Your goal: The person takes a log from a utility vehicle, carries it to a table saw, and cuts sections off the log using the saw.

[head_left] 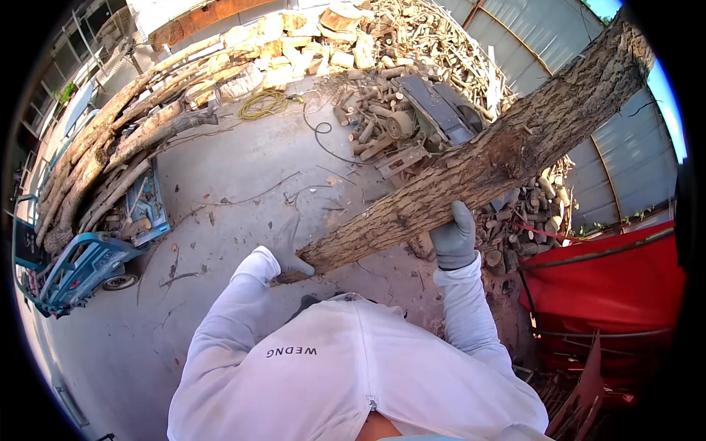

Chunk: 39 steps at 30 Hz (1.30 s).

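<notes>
A long, thick log [471, 173] with rough brown bark slants from in front of my body up to the upper right. My left hand [287, 248], in a grey glove, is at the log's lower left end, its thumb and fingers spread around that end. The grey-gloved right hand [455, 239] is against the near underside of the log, further along, with its thumb up on the bark. What its fingers do under the log is partly hidden.
A blue cart [95, 268] loaded with long logs [110, 151] stands at the left. Cut wood [423, 37] is piled at the back, near a yellow cable [263, 105] and a dark machine [434, 106]. A red cover [603, 294] hangs at the right. Twigs lie on the concrete floor [235, 169].
</notes>
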Each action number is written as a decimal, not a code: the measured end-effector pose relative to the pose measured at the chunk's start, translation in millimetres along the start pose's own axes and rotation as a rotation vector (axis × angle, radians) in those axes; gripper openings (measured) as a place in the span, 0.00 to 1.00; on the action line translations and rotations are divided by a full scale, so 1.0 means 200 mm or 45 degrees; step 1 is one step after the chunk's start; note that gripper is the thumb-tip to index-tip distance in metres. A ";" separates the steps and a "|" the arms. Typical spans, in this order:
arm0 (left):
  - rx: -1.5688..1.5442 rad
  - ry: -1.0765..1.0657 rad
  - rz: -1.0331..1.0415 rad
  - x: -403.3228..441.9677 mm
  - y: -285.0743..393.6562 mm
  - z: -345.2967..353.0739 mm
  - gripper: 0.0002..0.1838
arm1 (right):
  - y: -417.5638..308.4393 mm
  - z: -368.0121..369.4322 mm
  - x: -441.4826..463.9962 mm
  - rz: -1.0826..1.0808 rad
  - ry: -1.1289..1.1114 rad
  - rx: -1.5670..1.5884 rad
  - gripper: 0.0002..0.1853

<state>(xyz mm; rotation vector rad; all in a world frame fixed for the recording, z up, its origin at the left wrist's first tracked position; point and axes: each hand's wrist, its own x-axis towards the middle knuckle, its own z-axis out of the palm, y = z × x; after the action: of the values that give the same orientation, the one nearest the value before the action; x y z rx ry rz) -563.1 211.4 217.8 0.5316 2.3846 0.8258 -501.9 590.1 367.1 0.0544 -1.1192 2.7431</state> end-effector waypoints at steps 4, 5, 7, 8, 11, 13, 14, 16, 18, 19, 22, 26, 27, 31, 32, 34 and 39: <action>0.253 -0.195 -0.050 -0.25 -0.63 0.40 0.83 | -0.05 0.15 -0.06 -0.025 -0.017 0.248 0.30; -0.180 -0.048 0.057 -0.23 -0.79 0.54 0.80 | -0.04 0.16 -0.07 -0.056 -0.024 0.205 0.32; -0.557 0.133 0.205 -0.17 -0.92 0.63 0.74 | -0.01 0.09 -0.05 -0.052 0.007 0.211 0.33; -0.491 0.165 0.256 -0.15 -0.93 0.62 0.71 | 0.01 0.05 -0.05 -0.032 0.018 0.238 0.34; -0.139 0.058 0.227 -0.15 -0.95 0.56 0.68 | 0.08 -0.06 -0.05 -0.068 0.098 0.191 0.33; -0.253 0.105 0.165 -0.23 -1.04 0.57 0.67 | 0.14 -0.15 -0.05 -0.043 0.208 0.189 0.33; -0.376 0.119 0.064 -0.28 -1.04 0.51 0.67 | 0.18 -0.21 -0.03 -0.074 0.211 0.195 0.33; -0.459 0.087 -0.007 -0.37 -0.98 0.39 0.68 | 0.28 -0.35 0.00 -0.037 0.254 0.330 0.30; -0.233 -0.054 -0.136 -0.43 -0.94 0.23 0.68 | 0.39 -0.44 0.03 -0.103 0.322 0.352 0.30; -0.209 -0.065 -0.121 -0.44 -0.88 0.15 0.68 | 0.44 -0.50 0.04 -0.057 0.376 0.392 0.32; 0.068 -0.196 -0.196 -0.45 -0.71 0.01 0.67 | 0.54 -0.67 0.11 0.050 0.449 0.522 0.35; 0.150 -0.244 -0.449 -0.36 -0.40 -0.12 0.59 | 0.67 -0.95 0.23 0.141 0.595 0.652 0.35; 0.162 -0.270 -0.483 -0.32 -0.22 -0.17 0.58 | 0.65 -0.99 0.27 0.161 0.616 0.750 0.32; 0.141 -0.304 -0.552 -0.13 -0.06 -0.21 0.56 | 0.62 -1.17 0.44 0.180 0.650 0.847 0.31; 0.054 -0.302 -0.590 -0.11 -0.07 -0.20 0.56 | 0.61 -1.19 0.47 0.218 0.679 0.884 0.31; 0.001 -0.269 -0.611 -0.07 -0.10 -0.19 0.57 | 0.59 -1.23 0.52 0.251 0.711 0.935 0.30; 0.147 -0.385 -0.641 0.16 -0.07 -0.20 0.60 | 0.63 -1.42 0.67 0.242 0.805 0.886 0.28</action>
<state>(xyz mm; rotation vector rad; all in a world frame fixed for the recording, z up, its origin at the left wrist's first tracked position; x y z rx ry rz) -613.8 199.9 222.5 0.0748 2.1492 0.3564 -647.2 720.3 89.3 -0.7928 0.0014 2.8262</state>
